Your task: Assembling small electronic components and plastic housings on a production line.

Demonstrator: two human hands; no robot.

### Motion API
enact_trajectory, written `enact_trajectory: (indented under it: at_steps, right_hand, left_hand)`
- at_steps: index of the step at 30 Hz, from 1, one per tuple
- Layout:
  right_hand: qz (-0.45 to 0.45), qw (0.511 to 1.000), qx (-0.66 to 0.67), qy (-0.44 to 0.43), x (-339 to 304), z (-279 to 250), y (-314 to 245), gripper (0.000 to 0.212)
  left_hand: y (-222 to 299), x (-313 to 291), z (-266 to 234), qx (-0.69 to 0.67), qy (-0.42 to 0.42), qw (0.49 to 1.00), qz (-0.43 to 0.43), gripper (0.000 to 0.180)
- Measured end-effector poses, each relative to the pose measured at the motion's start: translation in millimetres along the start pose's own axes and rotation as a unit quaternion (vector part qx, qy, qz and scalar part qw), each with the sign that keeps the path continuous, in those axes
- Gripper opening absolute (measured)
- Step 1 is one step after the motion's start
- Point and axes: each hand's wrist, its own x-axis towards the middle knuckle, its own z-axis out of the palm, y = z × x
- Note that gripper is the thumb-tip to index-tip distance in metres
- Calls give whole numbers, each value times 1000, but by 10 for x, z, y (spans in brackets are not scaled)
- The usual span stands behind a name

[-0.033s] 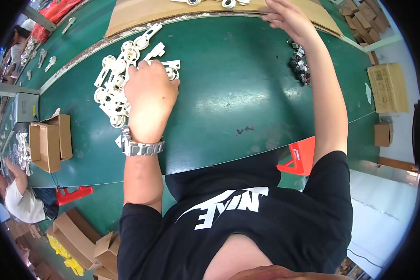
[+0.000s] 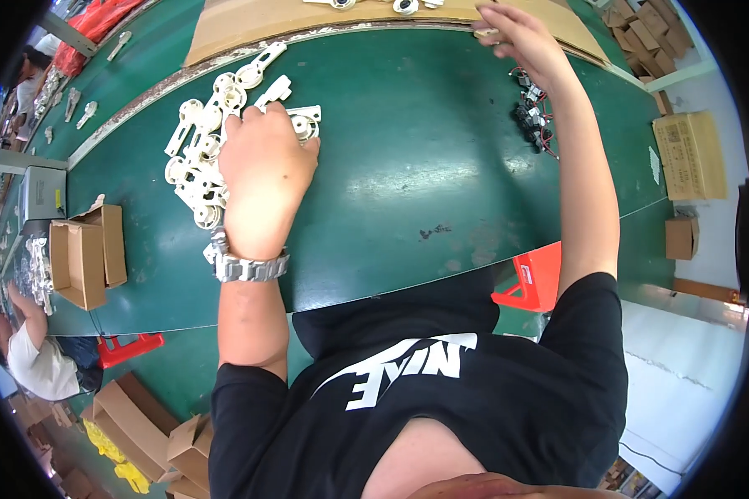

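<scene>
The tabletop (image 2: 408,233) is green. The plastic parts (image 2: 210,148) toward its far edge are creamy white. Cardboard (image 2: 262,23) past that edge is tan.

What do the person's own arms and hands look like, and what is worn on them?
The sleeves are short and black. The left hand is ungloved, with a silver, linked metal watchband at the wrist. The right hand is also ungloved, and its wrist shows nothing worn.

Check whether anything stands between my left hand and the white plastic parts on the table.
Nothing visible does: your left hand is right over the edge of the pile of white plastic parts. Whatever lies beneath it is hidden.
</scene>
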Motion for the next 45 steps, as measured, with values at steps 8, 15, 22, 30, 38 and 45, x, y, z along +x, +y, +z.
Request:
enact_trajectory:
  at_steps: [8, 15, 22, 30, 38, 45]
  right_hand:
    - [-73, 873, -477, 68, -411, -867, 495, 25]
    - [-44, 809, -577, 101, -295, -589, 842, 31]
    - [-50, 951, -271, 143, -303, -942, 1045, 33]
    - [-83, 990, 5, 115, -591, -544, 274, 30]
    - [-231, 967, -45, -94, -722, 394, 197, 20]
    - [-344, 924, -100, -137, -929, 447, 226, 14]
  left_hand:
    - [160, 159, -22, -278, -11, 960, -1, 46]
    - [276, 335, 430, -468, -19, 883, 30, 41]
    - [236, 447, 492, -655, -46, 753, -49, 30]
    - [199, 464, 734, -524, -2, 850, 56, 40]
    - [555, 252, 766, -408, 4, 896, 178, 37]
    - [500, 322, 800, -418, 62, 891, 167, 31]
